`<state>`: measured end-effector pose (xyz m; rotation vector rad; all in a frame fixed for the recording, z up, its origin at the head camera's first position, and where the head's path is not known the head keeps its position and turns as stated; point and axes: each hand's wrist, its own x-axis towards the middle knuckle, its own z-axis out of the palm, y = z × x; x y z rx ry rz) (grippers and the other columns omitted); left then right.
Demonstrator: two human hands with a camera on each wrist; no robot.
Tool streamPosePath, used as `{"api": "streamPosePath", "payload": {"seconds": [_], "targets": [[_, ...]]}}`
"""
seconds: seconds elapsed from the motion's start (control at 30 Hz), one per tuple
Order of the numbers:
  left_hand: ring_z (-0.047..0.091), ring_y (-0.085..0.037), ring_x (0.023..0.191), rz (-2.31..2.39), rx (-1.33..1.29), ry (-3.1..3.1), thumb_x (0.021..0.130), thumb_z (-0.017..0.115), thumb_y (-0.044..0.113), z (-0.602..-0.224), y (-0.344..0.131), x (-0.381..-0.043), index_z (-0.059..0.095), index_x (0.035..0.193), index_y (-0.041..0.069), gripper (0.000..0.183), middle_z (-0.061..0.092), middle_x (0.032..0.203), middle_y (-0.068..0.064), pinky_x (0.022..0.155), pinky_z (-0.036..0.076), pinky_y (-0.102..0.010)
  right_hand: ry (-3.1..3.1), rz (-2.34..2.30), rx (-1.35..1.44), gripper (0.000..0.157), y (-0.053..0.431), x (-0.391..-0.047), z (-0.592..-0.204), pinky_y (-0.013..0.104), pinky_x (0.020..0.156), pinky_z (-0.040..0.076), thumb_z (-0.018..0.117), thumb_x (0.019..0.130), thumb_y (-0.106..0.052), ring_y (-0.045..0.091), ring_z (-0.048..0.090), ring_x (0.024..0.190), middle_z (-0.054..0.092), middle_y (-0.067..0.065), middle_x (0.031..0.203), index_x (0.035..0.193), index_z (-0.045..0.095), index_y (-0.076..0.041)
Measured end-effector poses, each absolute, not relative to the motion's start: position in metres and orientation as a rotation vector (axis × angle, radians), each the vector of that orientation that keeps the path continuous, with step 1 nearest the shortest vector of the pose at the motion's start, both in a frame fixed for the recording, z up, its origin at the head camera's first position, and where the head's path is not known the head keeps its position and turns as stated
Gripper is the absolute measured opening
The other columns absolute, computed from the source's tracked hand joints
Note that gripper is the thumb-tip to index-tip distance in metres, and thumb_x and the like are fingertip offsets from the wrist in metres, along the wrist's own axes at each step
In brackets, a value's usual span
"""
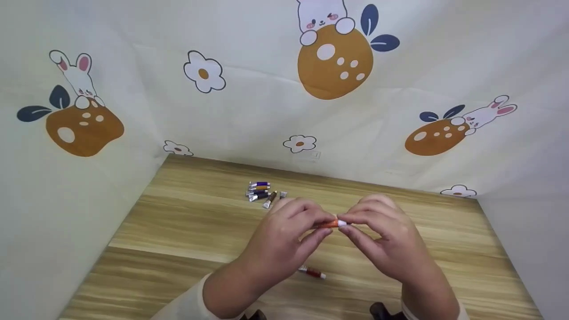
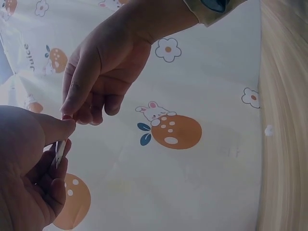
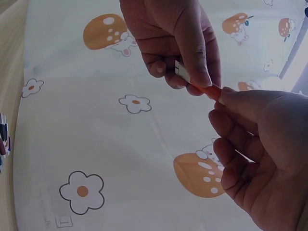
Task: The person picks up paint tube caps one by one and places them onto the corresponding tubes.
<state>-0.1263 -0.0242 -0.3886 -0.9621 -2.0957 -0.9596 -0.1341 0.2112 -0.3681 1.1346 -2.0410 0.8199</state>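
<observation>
Between the two hands, above the wooden table, is a small orange paint tube (image 1: 331,223) with a white cap (image 1: 342,223). My left hand (image 1: 284,231) pinches the tube's body between thumb and fingers. The thumb and index finger of my right hand (image 1: 386,235) pinch the cap end. In the right wrist view, the tube's pale flat tail (image 3: 183,71) sticks out beside the left thumb. The cap is mostly hidden by fingers in both wrist views. Below the hands, a red paint tube (image 1: 314,272) lies on the table, partly covered by the left wrist.
Several paint tubes (image 1: 259,190) lie grouped at the back of the wooden table (image 1: 186,213). A brown tube (image 1: 270,199) lies slanted near them, and another tube (image 1: 283,194) is partly behind the left hand. A cloth (image 1: 249,111) printed with rabbits and oranges hangs around the table.
</observation>
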Motion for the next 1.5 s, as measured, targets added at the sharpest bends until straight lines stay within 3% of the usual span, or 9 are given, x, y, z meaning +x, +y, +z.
{"api": "streamPosePath", "payload": {"seconds": [0.17,0.33,0.47,0.73,1.03,1.23,1.33,1.5], "targets": [[0.067,-0.009,0.099,-0.963,-0.963,-2.13,0.098,0.079,0.029,-0.389,-0.025,-0.127,0.08,0.11,0.024,0.012,0.076,0.107,0.012,0.089,0.052,-0.026,-2.082,0.752,1.123,0.015,0.212,-0.134,-0.369,0.024,0.093,0.05,0.074,0.103,-0.026,0.018,0.069,0.095,0.079,-0.004,0.094,0.105,0.082,-0.014],[0.067,-0.008,0.099,-0.972,-0.955,-2.166,0.097,0.081,0.028,-0.392,-0.024,-0.13,0.081,0.109,0.024,0.013,0.077,0.106,0.011,0.089,0.053,-0.028,-2.139,0.729,1.095,0.006,0.214,-0.136,-0.37,0.024,0.09,0.05,0.082,0.096,-0.018,0.014,0.069,0.092,0.079,-0.007,0.093,0.102,0.082,-0.017],[0.067,-0.009,0.101,-0.979,-0.923,-2.214,0.097,0.081,0.027,-0.394,-0.023,-0.133,0.081,0.113,0.025,0.016,0.075,0.108,0.011,0.09,0.054,-0.029,-2.224,0.715,1.043,0.016,0.215,-0.138,-0.37,0.022,0.089,0.05,0.087,0.089,-0.011,0.01,0.068,0.092,0.078,-0.01,0.094,0.103,0.082,-0.018],[0.066,-0.01,0.1,-0.974,-0.905,-2.282,0.099,0.079,0.024,-0.396,-0.023,-0.137,0.079,0.117,0.025,0.017,0.074,0.109,0.011,0.089,0.053,-0.03,-2.271,0.742,1.01,0.017,0.219,-0.144,-0.372,0.022,0.089,0.049,0.087,0.089,-0.011,0.01,0.068,0.093,0.078,-0.011,0.096,0.103,0.083,-0.02],[0.069,-0.013,0.104,-0.945,-0.931,-2.641,0.101,0.075,0.023,-0.407,-0.02,-0.15,0.079,0.119,0.023,0.019,0.076,0.112,0.009,0.094,0.058,-0.034,-2.515,0.788,0.738,0.027,0.239,-0.159,-0.376,0.027,0.078,0.054,0.085,0.093,-0.022,0.008,0.066,0.101,0.078,-0.014,0.11,0.119,0.081,-0.024],[0.068,-0.007,0.103,-1.046,-0.936,-2.81,0.1,0.077,0.021,-0.424,-0.017,-0.169,0.08,0.116,0.023,0.017,0.075,0.111,0.009,0.095,0.059,-0.029,-2.463,1.013,0.62,0.041,0.256,-0.185,-0.387,0.018,0.079,0.05,0.08,0.096,-0.011,0.008,0.064,0.096,0.077,-0.003,0.106,0.135,0.073,-0.018],[0.068,-0.007,0.101,-1.068,-0.951,-2.866,0.098,0.078,0.019,-0.434,-0.016,-0.176,0.081,0.113,0.022,0.015,0.076,0.108,0.008,0.095,0.059,-0.029,-2.413,1.119,0.565,0.04,0.264,-0.198,-0.395,0.015,0.079,0.05,0.077,0.097,-0.007,0.004,0.064,0.095,0.077,0.003,0.106,0.136,0.073,-0.014],[0.067,-0.007,0.097,-0.975,-1.007,-2.983,0.095,0.08,0.015,-0.447,-0.013,-0.182,0.082,0.109,0.022,0.016,0.077,0.102,0.009,0.095,0.058,-0.031,-2.472,1.143,0.331,0.038,0.283,-0.221,-0.411,0.014,0.077,0.048,0.07,0.105,-0.024,0.006,0.061,0.096,0.074,0.003,0.108,0.141,0.069,-0.014]]}}
